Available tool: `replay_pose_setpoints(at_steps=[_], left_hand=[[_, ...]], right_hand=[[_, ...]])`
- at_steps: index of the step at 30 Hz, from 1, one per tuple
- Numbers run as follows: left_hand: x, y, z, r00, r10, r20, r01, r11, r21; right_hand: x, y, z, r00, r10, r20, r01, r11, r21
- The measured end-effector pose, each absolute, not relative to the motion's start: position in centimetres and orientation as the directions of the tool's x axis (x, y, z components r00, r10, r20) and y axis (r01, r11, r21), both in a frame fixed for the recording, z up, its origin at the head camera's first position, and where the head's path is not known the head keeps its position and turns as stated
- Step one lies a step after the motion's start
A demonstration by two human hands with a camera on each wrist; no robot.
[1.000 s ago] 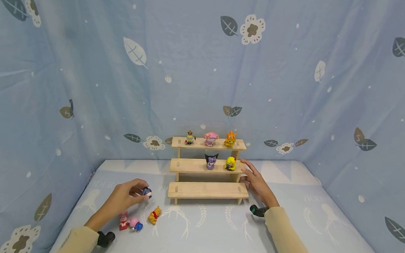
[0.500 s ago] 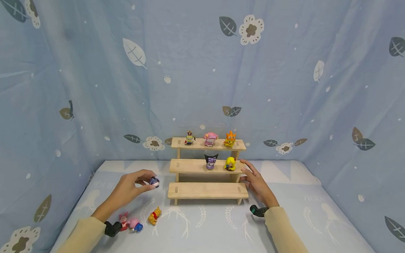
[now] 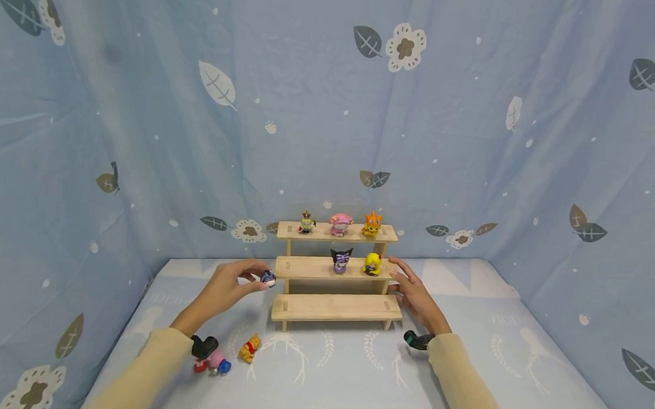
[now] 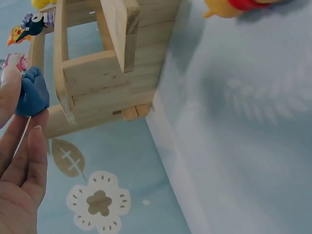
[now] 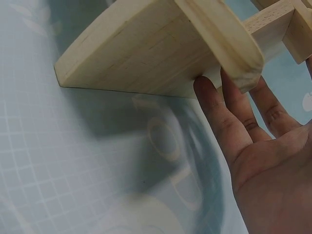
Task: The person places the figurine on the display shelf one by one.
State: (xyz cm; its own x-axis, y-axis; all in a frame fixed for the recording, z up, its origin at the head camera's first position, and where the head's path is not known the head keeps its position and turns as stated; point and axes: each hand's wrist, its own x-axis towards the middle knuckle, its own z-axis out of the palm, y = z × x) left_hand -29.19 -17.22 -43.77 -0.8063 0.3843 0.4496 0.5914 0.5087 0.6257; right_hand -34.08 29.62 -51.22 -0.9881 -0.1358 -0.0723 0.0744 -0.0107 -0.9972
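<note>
A person's left hand (image 3: 224, 290) pinches a small blue figure (image 3: 268, 277) between thumb and fingertips (image 4: 34, 146), holding it in the air just beside the left end of the middle step of a three-step wooden shelf (image 3: 333, 307). The right hand (image 3: 415, 295), fingers straight and relaxed, rests against the shelf's right side panel (image 5: 161, 53), holding nothing. Beyond the left hand, the left half of the middle step lies bare; a black-eared figure (image 3: 341, 260) and a yellow figure (image 3: 372, 264) stand nearer the right hand. Below the left forearm, a Pooh figure (image 3: 249, 348) and a pink figure (image 3: 218, 362) lie on the blue cloth-covered desk (image 3: 342, 376).
</note>
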Motion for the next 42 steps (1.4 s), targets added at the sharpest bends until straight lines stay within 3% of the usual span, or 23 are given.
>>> replay_pose_setpoints(at_steps=[19, 31, 42], left_hand=[[-32.7, -13.3, -43.2, -0.781, 0.441, 0.443, 0.615, 0.416, 0.67], [-34.3, -11.6, -43.0, -0.734, 0.498, 0.462, 0.664, 0.38, 0.644], [-34.9, -10.8, -43.5, -0.756, 0.517, 0.401, 0.61, 0.338, 0.716]], right_hand=[[-33.9, 29.5, -51.2, -0.988, -0.135, -0.073, 0.076, -0.018, -0.997], [-34.0, 29.5, -51.1, -0.99, -0.13, -0.058, 0.06, -0.007, -0.998], [-34.0, 29.6, -51.2, -0.989, -0.124, -0.076, 0.079, -0.014, -0.997]])
